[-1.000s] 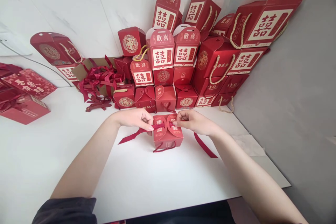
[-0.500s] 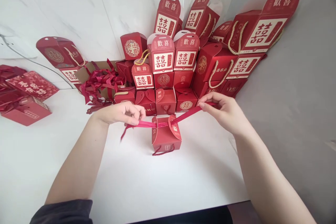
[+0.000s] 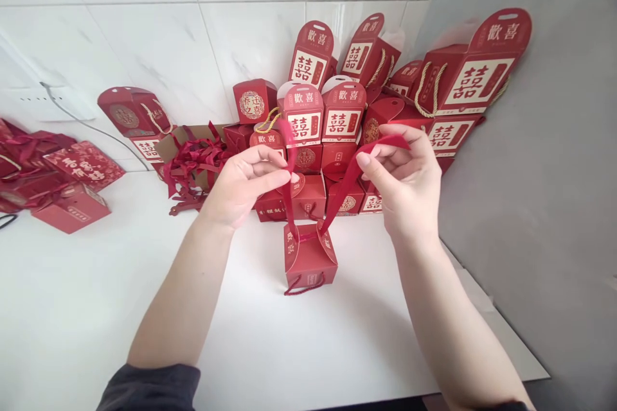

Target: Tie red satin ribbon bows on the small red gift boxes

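Observation:
A small red gift box (image 3: 311, 260) stands upright on the white table, its curved top flaps folded in and a dark red cord handle (image 3: 306, 284) hanging at the front. A red ribbon (image 3: 341, 199) runs through the slots in the flaps, and both its ends rise above the box. My left hand (image 3: 250, 183) pinches one end between thumb and fingers, with the tip sticking up. The other end is pinched in my right hand (image 3: 405, 173), its tail lying across the fingers. Neither hand touches the box.
Stacked red gift boxes (image 3: 344, 119) stand behind against the tiled wall (image 3: 250, 45). An open cardboard box (image 3: 168, 146) of tangled red ribbons sits back left, with more red boxes (image 3: 72, 205) at far left. A grey panel (image 3: 530, 205) borders the right side.
Both hands have moved up and closer together. The ribbon ends, earlier pulled out sideways, now rise steeply from the box. The view has shifted slightly.

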Available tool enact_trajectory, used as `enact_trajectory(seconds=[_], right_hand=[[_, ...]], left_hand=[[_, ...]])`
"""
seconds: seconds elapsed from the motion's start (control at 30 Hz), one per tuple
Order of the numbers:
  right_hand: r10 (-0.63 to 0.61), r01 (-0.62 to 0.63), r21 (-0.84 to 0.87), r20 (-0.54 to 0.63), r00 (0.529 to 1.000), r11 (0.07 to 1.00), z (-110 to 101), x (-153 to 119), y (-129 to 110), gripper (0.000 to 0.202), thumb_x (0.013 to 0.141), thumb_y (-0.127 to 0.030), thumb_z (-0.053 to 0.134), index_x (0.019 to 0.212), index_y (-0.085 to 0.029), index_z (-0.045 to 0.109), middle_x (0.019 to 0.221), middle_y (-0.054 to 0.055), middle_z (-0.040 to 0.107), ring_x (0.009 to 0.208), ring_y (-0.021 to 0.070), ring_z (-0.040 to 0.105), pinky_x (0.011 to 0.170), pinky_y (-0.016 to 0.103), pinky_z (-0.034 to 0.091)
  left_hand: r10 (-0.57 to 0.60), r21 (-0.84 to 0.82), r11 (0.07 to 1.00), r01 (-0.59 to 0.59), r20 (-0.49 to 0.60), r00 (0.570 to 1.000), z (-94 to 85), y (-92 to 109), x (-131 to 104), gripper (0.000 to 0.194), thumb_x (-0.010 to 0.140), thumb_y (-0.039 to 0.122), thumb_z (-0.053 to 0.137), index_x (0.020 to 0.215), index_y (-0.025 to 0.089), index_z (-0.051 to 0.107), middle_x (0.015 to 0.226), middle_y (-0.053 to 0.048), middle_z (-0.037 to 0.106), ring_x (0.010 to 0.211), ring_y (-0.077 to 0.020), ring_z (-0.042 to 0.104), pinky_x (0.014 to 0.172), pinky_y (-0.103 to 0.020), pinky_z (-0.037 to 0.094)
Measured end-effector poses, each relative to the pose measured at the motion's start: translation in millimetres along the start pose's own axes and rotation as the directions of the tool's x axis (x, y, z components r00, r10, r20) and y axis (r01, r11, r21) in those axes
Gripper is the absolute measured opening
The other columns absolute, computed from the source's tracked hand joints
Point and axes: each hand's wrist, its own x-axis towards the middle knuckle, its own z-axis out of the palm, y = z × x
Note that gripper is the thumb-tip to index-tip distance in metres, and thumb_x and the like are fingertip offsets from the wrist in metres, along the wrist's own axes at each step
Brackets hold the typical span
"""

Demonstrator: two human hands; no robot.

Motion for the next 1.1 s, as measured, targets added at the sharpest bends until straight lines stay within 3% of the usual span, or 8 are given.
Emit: enact_trajectory(seconds=[0.07,0.13,0.33,0.47,0.6,0.83,0.97,1.1], right_hand=[[0.054,-0.056,0.056,0.038,0.998,0.997,6,-4,2,0.038,0.080,-0.030,0.074,0.110,-0.027,0.051,0.082,-0.001,0.061,0.079,0.0155,0.063,0.077,0.032,0.056],[0.113,-0.122,0.088,0.103,0.988,0.989,13,-9,5,0.040,0.080,-0.030,0.074,0.111,-0.027,0.050,0.084,0.000,0.063,0.080,0.0161,0.064,0.079,0.033,0.056],[0.241,-0.276,0.132,0.233,0.942,0.952,26,-17,15,0.041,0.079,-0.031,0.075,0.112,-0.025,0.051,0.085,0.000,0.065,0.077,0.0147,0.064,0.072,0.030,0.056],[0.278,-0.340,0.189,0.289,0.916,0.921,27,-18,19,0.040,0.079,-0.029,0.075,0.111,-0.024,0.052,0.087,0.000,0.065,0.082,0.0145,0.063,0.078,0.030,0.054],[0.323,-0.405,0.226,0.326,0.888,0.886,26,-17,20,0.037,0.080,-0.030,0.074,0.110,-0.024,0.053,0.088,0.000,0.066,0.083,0.0147,0.065,0.080,0.031,0.055],[0.342,-0.417,0.215,0.311,0.887,0.883,25,-18,20,0.038,0.078,-0.034,0.075,0.107,-0.025,0.052,0.087,0.000,0.066,0.081,0.0155,0.064,0.079,0.031,0.054],[0.366,-0.418,0.123,0.308,0.878,0.900,24,-18,17,0.031,0.084,-0.040,0.068,0.108,-0.024,0.057,0.082,0.000,0.064,0.073,0.0135,0.060,0.072,0.028,0.052],[0.381,-0.410,0.000,0.370,0.848,0.912,20,-17,15,0.028,0.082,-0.046,0.069,0.091,-0.020,0.065,0.083,0.003,0.065,0.075,0.0158,0.060,0.071,0.029,0.051]], left_hand=[[-0.051,-0.006,0.999,0.050,-0.071,0.996,15.1,1,-5,0.031,0.068,0.025,0.083,0.096,0.023,0.069,0.077,0.001,0.076,0.081,-0.0170,0.072,0.080,-0.029,0.057],[-0.121,-0.006,0.993,0.121,-0.069,0.990,25.5,-4,-9,0.038,0.068,0.026,0.083,0.103,0.021,0.067,0.085,-0.002,0.077,0.080,-0.0183,0.072,0.075,-0.029,0.058],[-0.240,-0.072,0.969,0.237,-0.045,0.970,33.3,-29,-11,0.022,0.075,0.035,0.078,0.079,0.017,0.066,0.074,0.000,0.071,0.065,-0.0129,0.068,0.062,-0.023,0.055],[-0.191,-0.078,0.980,0.185,-0.086,0.978,34.8,-37,-9,0.022,0.074,0.032,0.079,0.081,0.018,0.064,0.076,0.002,0.068,0.070,-0.0101,0.066,0.066,-0.020,0.054],[-0.205,-0.051,0.978,0.203,-0.046,0.978,35.8,-39,-8,0.025,0.073,0.032,0.080,0.092,0.019,0.067,0.079,0.001,0.070,0.073,-0.0105,0.067,0.068,-0.020,0.053],[-0.216,0.017,0.976,0.218,-0.065,0.974,35.3,-34,-10,0.021,0.074,0.036,0.078,0.077,0.018,0.069,0.072,0.000,0.068,0.067,-0.0114,0.064,0.061,-0.021,0.052],[-0.128,0.110,0.984,0.139,-0.105,0.986,38.0,-33,-10,0.022,0.074,0.038,0.078,0.072,0.018,0.067,0.069,0.001,0.067,0.064,-0.0108,0.061,0.060,-0.021,0.049],[0.005,0.250,0.968,0.018,-0.091,0.996,41.9,-35,-13,0.024,0.074,0.038,0.077,0.068,0.018,0.066,0.065,0.001,0.063,0.058,-0.0106,0.056,0.056,-0.023,0.045]])
